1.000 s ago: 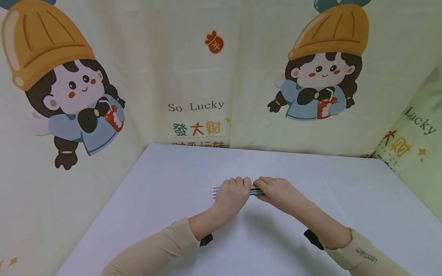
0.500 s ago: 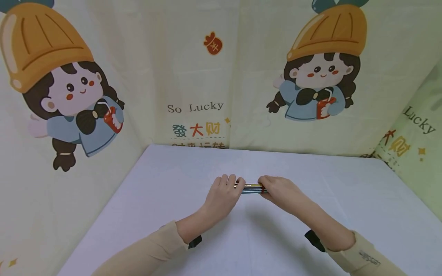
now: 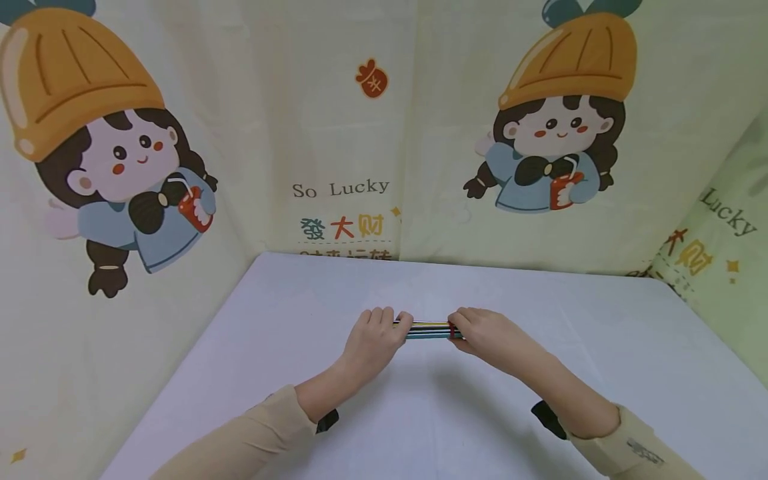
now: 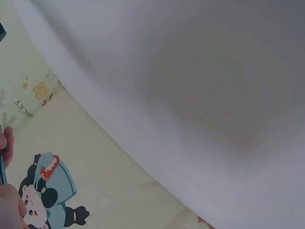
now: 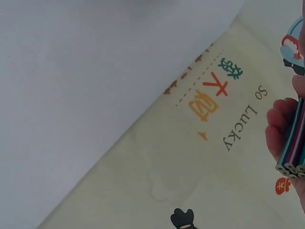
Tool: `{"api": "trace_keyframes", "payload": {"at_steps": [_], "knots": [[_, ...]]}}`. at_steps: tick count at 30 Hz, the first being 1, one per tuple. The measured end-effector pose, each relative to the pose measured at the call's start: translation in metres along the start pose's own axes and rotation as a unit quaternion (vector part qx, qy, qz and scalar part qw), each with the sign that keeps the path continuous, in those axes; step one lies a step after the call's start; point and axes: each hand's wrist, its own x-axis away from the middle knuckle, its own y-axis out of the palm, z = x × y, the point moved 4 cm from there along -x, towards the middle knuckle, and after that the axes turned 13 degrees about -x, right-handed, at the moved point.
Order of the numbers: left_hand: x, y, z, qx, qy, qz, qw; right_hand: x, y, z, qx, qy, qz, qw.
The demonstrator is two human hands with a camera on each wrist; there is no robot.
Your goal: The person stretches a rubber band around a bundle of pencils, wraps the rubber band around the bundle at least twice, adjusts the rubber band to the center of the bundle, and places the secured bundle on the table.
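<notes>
A bundle of several pencils (image 3: 427,331) is held level above the table, in dark, blue and yellow colours. My left hand (image 3: 373,341) grips its left end, with fingers curled over the top. On the right, my right hand (image 3: 489,339) holds the other end, close beside a red band (image 3: 453,330) around the bundle. Flat, unsharpened ends of the pencils (image 5: 291,164) show in the right wrist view, against the curled fingers (image 5: 277,125). Only a sliver of pencil (image 4: 2,172) and some fingertips appear at the left wrist view's edge. The left pencil tips are hidden in my left hand.
A white-covered table (image 3: 540,300) lies below both hands. Behind it and at the sides hangs a pale cloth (image 3: 444,133) printed with cartoon figures and lettering. Dark wrist straps or mounts (image 3: 548,419) show under the forearms.
My left hand has slid left along the pencils, covering the silvery ends that stuck out before. More of the bundle and the red band now show between the hands. The right hand barely moved.
</notes>
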Motion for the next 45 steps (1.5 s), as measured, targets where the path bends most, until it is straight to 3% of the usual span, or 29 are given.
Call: {"api": "trace_keyframes", "payload": {"at_steps": [8,13,17,21,25,28,32,36,41,43,45], "knots": [[0.000,-0.002,0.003,0.014,-0.016,0.008,0.9997,0.000,0.009,-0.002,0.023,-0.013,0.018,0.999],[-0.002,-0.004,0.008,0.013,-0.004,0.006,0.9999,-0.001,0.015,-0.007,0.051,-0.013,0.034,0.998],[-0.006,-0.005,0.006,0.012,0.001,-0.005,0.9999,-0.003,0.011,-0.004,-0.006,0.043,-0.002,0.999],[-0.007,-0.003,0.000,0.009,-0.013,-0.012,0.9998,-0.001,-0.001,0.005,-0.073,0.100,-0.034,0.992],[-0.005,-0.002,-0.001,0.015,-0.018,0.003,0.9997,-0.001,-0.004,0.005,-0.054,0.042,-0.041,0.997],[-0.004,-0.002,0.002,0.019,-0.019,0.011,0.9996,-0.001,-0.001,0.001,-0.020,-0.019,-0.014,1.000],[-0.005,-0.004,0.009,0.020,-0.011,0.017,0.9996,-0.003,0.005,-0.004,0.007,-0.052,0.030,0.998],[-0.007,-0.006,0.012,0.013,0.002,0.014,0.9998,-0.007,0.010,-0.007,-0.014,-0.018,0.016,1.000],[-0.007,-0.003,0.006,0.011,-0.011,-0.007,0.9999,-0.006,0.006,0.001,-0.083,0.100,-0.042,0.991],[-0.006,-0.002,0.003,0.013,-0.018,-0.011,0.9997,-0.006,0.003,0.003,-0.085,0.105,-0.047,0.990],[-0.005,-0.001,0.002,0.016,-0.019,-0.010,0.9996,-0.006,0.001,0.003,-0.068,0.072,-0.041,0.994]]}}
